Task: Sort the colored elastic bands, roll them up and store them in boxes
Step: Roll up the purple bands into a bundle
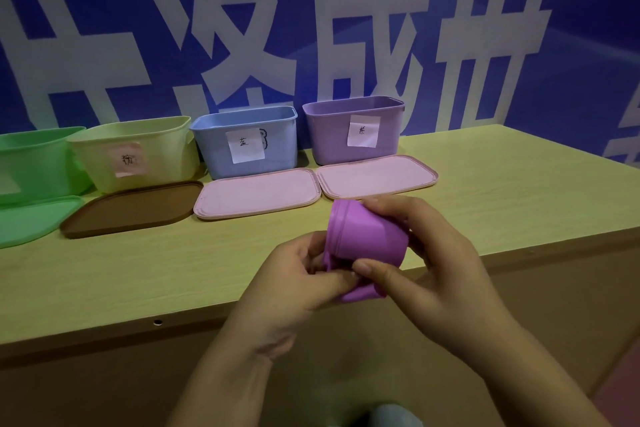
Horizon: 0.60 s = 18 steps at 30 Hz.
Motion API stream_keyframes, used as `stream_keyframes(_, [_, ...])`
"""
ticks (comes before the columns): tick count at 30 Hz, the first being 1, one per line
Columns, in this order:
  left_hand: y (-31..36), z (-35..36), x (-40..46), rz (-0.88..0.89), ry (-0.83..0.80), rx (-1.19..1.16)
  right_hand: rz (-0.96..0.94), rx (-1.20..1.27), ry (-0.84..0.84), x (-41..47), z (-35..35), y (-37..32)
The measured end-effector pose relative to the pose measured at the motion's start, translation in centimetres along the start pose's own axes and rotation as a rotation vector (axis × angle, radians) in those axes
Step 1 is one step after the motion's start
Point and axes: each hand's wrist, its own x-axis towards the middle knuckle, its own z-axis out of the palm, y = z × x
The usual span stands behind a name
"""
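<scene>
Above the wooden table's [485, 177] near edge, both hands gripped a purple elastic band [367, 239]: left hand [294, 284] apparently pinching its loose end, right hand [433, 253] curled round the roll.

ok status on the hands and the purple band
Left hand and right hand both gripping purple band, mostly rolled. Purple box open, lid off. Nothing in the way.
</scene>
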Motion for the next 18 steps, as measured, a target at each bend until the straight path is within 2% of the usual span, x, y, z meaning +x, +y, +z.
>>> stream_keyframes(7, [-0.4, -1.7, 0.0, 0.038, -0.193, -0.047, -0.155, -0.150, -0.023, 0.0, 0.0, 0.8])
stream_keyframes(11, [-0.4, -1.1, 0.0, 0.038, -0.085, -0.145, -0.191, -0.197, -0.061, 0.0, 0.4, 1.4])
stream_keyframes(13, [-0.2, -0.7, -0.2, 0.057, -0.008, -0.134, -0.164, -0.125, -0.116, -0.1, 0.0, 1.7])
stream_keyframes(16, [0.0, -1.0, -0.4, 0.109, 0.036, -0.086, 0.020, 0.174, -0.257, -0.4, -0.6, 1.1])
stream_keyframes(18, [0.3, -1.2, -0.5, 0.141, 0.039, -0.034, 0.089, 0.280, -0.220, -0.6, -0.5, 0.6])
